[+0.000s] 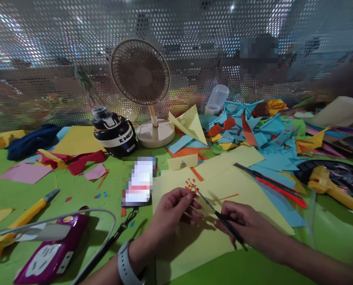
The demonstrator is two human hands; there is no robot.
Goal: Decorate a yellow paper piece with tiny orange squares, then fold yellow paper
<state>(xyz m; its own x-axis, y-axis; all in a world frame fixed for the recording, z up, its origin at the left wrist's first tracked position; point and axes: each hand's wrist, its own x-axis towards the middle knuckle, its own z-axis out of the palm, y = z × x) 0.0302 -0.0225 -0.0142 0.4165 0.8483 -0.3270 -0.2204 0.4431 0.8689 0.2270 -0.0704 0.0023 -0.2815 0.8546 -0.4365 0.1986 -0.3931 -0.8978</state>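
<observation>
My right hand [238,221] grips slim dark tweezers [228,226], whose thin metal tips point up and left. Those tips reach over a cluster of tiny orange paper bits [192,184] on a pale yellow sheet [194,249]. Close by, my left hand [176,206] has thumb and index finger pinched together beside the bits, the other fingers loosely curled. Whatever sits in that pinch, if anything, is too small to make out. A thin orange strip [228,196] lies on the sheet above my right hand. Behind the bits stands a folded pale yellow paper piece [182,161].
A lit phone [139,181] lies left of the sheet, a purple device [53,249] and yellow-handled tool [31,215] farther left. Behind stand a black jug [114,134] and a fan [143,73]. To the right are blue folded papers [238,114], a red-black cutter [283,192] and glue gun [336,190].
</observation>
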